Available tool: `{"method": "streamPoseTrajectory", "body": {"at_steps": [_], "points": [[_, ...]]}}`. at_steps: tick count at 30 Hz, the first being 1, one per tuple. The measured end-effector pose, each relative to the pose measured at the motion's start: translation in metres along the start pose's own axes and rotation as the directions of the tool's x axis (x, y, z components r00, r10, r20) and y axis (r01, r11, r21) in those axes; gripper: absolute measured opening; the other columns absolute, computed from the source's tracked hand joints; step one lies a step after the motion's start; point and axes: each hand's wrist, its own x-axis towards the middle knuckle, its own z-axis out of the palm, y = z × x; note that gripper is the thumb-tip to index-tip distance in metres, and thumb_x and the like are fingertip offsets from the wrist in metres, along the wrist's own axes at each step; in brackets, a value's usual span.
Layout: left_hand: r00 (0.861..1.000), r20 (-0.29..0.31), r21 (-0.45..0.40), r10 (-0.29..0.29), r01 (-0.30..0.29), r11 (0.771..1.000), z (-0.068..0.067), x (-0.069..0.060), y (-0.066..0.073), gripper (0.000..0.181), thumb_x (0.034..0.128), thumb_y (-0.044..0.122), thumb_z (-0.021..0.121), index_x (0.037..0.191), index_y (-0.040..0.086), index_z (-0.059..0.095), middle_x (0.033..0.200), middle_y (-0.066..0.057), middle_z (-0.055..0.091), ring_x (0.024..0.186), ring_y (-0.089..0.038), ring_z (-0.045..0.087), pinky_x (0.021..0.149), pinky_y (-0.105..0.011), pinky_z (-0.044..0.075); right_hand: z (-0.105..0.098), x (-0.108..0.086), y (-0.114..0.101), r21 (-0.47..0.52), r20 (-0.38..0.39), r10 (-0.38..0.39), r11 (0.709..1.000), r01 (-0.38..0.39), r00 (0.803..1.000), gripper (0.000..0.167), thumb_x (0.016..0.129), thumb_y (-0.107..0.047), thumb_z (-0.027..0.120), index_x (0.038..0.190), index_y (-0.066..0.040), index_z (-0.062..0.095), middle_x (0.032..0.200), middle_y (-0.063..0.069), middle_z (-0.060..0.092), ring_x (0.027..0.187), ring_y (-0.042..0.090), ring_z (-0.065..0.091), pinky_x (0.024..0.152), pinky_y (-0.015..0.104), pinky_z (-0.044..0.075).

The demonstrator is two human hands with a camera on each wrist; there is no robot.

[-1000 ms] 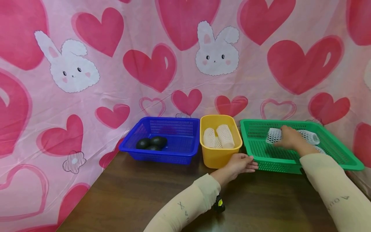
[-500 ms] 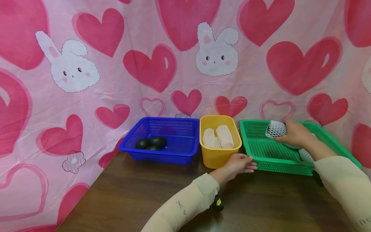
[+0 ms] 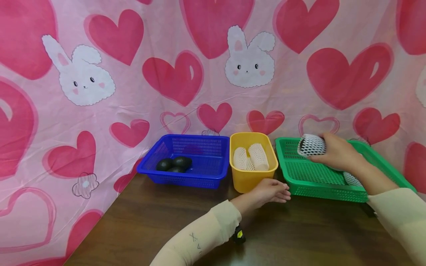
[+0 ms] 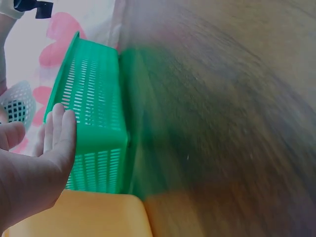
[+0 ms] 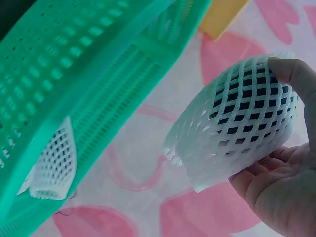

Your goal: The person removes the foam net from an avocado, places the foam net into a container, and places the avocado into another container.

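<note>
My right hand [image 3: 341, 152] grips an avocado in a white foam net sleeve [image 3: 311, 145] above the green basket [image 3: 327, 189]. In the right wrist view, dark skin shows through the mesh of the foam-netted avocado [image 5: 242, 113], and the sleeve's loose end points away from the palm. The thumb lies on top of it, the fingers below. My left hand [image 3: 267, 192] is held with fingers extended beside the green basket's front left corner, in front of the yellow bin [image 3: 247, 181]. In the left wrist view, the left hand [image 4: 37, 168] holds nothing.
More white netted pieces [image 3: 352, 178] lie in the green basket, partly hidden by my right arm. The yellow bin contains several foam net sleeves [image 3: 258, 156]. In the blue basket [image 3: 206, 173] on the left lie 3 bare avocados [image 3: 182, 162]. A patterned cloth hangs behind.
My right hand has lifted the netted avocado from inside the green basket, and its sleeve end has turned leftward. My left hand has drawn slightly left, away from the basket's rim.
</note>
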Motion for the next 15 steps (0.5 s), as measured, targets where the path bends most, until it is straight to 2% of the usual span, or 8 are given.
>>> {"method": "streamPoseTrajectory", "body": {"at_steps": [5,10,15], "points": [[0.999,0.044,0.024,0.01,-0.011,1.0,-0.013,-0.012,0.005,0.025,0.0999,0.016,0.055,0.108,-0.005,0.065,0.097,-0.018,0.069,0.089,-0.026,0.07,0.084,-0.044,0.053,-0.002,-0.007,-0.016,0.027,-0.023,-0.028,0.999,0.029,0.999,0.088,0.073,-0.036,0.085,0.132,0.011,0.039,0.115,0.028,0.052,0.096,0.042,0.054,0.075,0.059,0.051],[0.998,0.067,0.049,0.02,-0.023,0.999,-0.032,-0.022,0.009,0.025,0.1003,0.016,0.054,0.109,-0.005,0.065,0.094,-0.014,0.07,0.089,-0.025,0.07,0.085,-0.044,0.053,-0.002,-0.014,-0.03,0.034,-0.042,-0.062,0.997,0.064,0.997,0.085,0.072,-0.033,0.086,0.13,0.009,0.04,0.113,0.025,0.054,0.094,0.039,0.054,0.073,0.056,0.052],[0.997,0.07,0.088,0.025,-0.031,0.996,-0.053,-0.033,0.014,0.028,0.1003,0.017,0.054,0.112,-0.006,0.063,0.098,-0.016,0.07,0.09,-0.024,0.069,0.088,-0.046,0.051,0.003,-0.021,-0.046,0.053,-0.02,-0.042,0.998,0.043,0.999,0.087,0.072,-0.037,0.086,0.132,0.007,0.04,0.114,0.024,0.054,0.096,0.038,0.055,0.074,0.055,0.053]]}}
